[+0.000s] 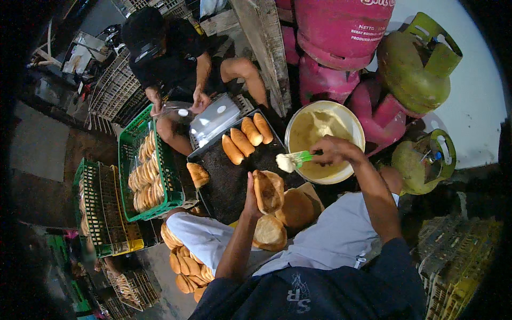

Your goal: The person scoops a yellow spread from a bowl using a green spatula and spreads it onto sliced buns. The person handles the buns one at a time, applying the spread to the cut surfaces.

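My left hand (251, 202) holds a split bread roll (269, 193) spread open, its cut inside facing up. In my right hand (334, 150) is a green spatula (305, 156), its blade loaded with pale cream (285, 163). This hand is over a white bucket (291, 127) with more cream inside. Another opened roll (270, 234) lies below the held one, and a larger brown bread piece (296, 209) is beside it, partly hidden. Several closed rolls (241, 142) rest on a dark tray (224, 196), with a single roll (197, 175) at its left edge.
Across the tray a seated person (176, 68) handles clear plastic bags (218, 116). A green crate (124, 172) at left contains bagged bread. Pink gas cylinders (340, 36) and green ones (416, 76) stand behind the bucket. Loose rolls (188, 264) are piled by my left leg.
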The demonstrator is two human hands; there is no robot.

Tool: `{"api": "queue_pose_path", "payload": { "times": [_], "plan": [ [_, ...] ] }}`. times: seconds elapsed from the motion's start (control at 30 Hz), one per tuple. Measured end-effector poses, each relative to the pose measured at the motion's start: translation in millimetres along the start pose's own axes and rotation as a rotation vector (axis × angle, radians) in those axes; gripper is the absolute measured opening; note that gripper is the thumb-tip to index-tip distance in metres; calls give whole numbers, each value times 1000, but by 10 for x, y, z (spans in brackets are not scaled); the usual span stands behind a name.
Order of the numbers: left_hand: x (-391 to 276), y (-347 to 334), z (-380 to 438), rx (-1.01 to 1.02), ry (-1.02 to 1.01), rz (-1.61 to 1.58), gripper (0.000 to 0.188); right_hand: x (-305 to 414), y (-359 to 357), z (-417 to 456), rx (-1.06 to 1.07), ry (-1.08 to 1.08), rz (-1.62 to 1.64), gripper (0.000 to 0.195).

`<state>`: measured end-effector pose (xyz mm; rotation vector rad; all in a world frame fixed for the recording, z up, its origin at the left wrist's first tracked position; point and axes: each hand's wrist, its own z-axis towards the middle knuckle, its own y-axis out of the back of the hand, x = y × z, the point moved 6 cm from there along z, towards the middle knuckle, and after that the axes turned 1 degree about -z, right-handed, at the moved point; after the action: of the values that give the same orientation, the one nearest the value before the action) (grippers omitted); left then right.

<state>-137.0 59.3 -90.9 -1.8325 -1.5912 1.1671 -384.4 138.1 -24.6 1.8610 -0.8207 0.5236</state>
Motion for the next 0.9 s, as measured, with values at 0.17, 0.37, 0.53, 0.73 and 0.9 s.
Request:
{"api": "queue_pose_path", "payload": {
  "times": [0.17,0.37,0.53,0.73,0.9],
  "plan": [
    [-80,-143,-3,59,-58,-14,86,283,-407,257,-315,395,-42,27],
    [-520,538,215,-187,-345,111,47,757,-798,321,-317,434,-532,31],
    [-752,935,173,-366,-390,-76,37,704,-805,299,-484,487,-676,32],
    [-1091,945,158,-90,-502,198,46,-113,-213,288,-401,52,-466,33],
    [-1038,1456,379,-615,-561,1419,49,23,62,102,-583,115,-421,32]
  ]
}}
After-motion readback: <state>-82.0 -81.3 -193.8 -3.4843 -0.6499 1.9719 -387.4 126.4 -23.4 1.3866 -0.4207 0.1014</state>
